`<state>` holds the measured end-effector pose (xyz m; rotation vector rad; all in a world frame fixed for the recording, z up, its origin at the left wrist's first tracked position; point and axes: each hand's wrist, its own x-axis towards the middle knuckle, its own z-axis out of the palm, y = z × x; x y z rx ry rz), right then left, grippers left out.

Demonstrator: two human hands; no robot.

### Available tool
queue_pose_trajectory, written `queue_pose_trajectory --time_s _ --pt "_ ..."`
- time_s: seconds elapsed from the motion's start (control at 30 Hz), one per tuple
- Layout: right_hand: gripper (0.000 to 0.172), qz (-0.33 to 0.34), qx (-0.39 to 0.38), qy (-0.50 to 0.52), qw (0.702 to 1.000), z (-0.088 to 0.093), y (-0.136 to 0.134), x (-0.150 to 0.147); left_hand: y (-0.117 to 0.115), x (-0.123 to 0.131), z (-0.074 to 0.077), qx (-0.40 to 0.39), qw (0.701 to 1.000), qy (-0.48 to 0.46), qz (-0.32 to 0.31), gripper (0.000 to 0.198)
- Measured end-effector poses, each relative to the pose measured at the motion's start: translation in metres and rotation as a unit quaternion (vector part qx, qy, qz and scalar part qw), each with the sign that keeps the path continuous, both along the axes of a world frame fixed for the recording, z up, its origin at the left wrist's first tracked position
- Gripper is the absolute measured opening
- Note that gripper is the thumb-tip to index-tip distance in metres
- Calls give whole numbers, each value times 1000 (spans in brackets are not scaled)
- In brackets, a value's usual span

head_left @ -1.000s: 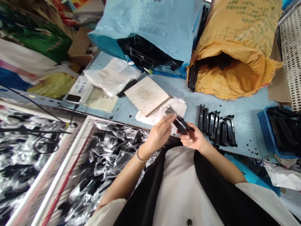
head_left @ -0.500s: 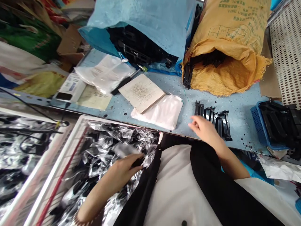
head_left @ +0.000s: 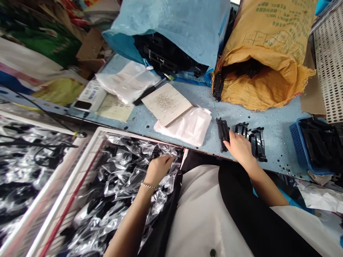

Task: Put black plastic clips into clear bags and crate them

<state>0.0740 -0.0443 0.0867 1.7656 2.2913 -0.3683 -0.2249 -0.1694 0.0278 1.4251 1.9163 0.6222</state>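
Observation:
On the bench, my right hand [head_left: 239,146] is closed at the right side of a long black plastic part [head_left: 222,134], its thumb and forefinger against that edge. More black plastic parts [head_left: 258,144] lie side by side just right of the hand, which partly covers them. My left hand [head_left: 158,168], its fingers curled, is over a bin full of black parts in clear plastic bags [head_left: 118,189]; nothing shows in its grasp. A stack of clear plastic bags [head_left: 197,125] lies between the two hands on the bench, partly under a square board [head_left: 167,103].
Behind stand a blue sack [head_left: 174,21] and a yellow woven sack [head_left: 278,39], both with black parts inside. A blue basket [head_left: 298,142] of black parts is at the right. Loose clear bags [head_left: 128,80] and a white box [head_left: 89,96] lie left. The bin has a white frame [head_left: 72,171].
My left hand has come away from a blurred clear bag over the bin and moved up and right. My right hand has closed on a black plastic part, which now lies further left.

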Motion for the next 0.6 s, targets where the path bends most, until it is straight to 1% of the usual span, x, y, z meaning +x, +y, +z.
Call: queue_pose_trajectory --time_s 0.07,0.1,0.13,0.2,0.23,0.27,0.3,0.33,0.37,0.43,0.47,0.5,0.53,0.57,0.6 --pt "48 -25 -25 11 999 -3 1 -2 44 22 5 115 992 56 -24 25" --pt "45 -34 -31 19 999 -4 3 -1 65 35 8 152 983 94 -41 24" --pt "42 -42 -33 31 998 -5 4 2 84 48 10 165 977 124 -56 22" --pt "35 -65 -35 83 994 -6 7 11 114 63 11 146 976 145 -75 9" --pt "33 -81 -45 134 987 -6 8 16 125 65 11 129 980 130 -75 6" --pt "31 -101 -63 206 971 -6 9 21 132 62 10 111 987 99 -66 9" --pt "30 -124 -89 293 944 -7 9 24 138 56 9 94 993 55 -52 13" --pt "29 -149 -121 388 902 -7 9 26 141 49 7 77 996 3 -36 17" --pt "29 -173 -157 479 846 -8 9 25 143 40 5 55 997 -54 -20 20" --pt "27 -222 -242 619 713 -11 6 16 145 27 2 10 987 -157 2 24" --pt "24 -245 -289 662 646 -14 4 9 145 23 0 -7 980 -198 12 22" --pt "22 -260 -333 689 589 -17 2 0 146 21 -2 -16 973 -228 24 18" --pt "20 -272 -376 701 541 -21 0 -9 146 22 -3 -19 967 -251 40 14" --pt "18 -284 -419 702 501 -25 -2 -19 146 23 -4 -14 962 -267 57 13" --pt "19 -295 -463 694 466 -30 -5 -28 145 26 -5 -4 958 -275 75 15"
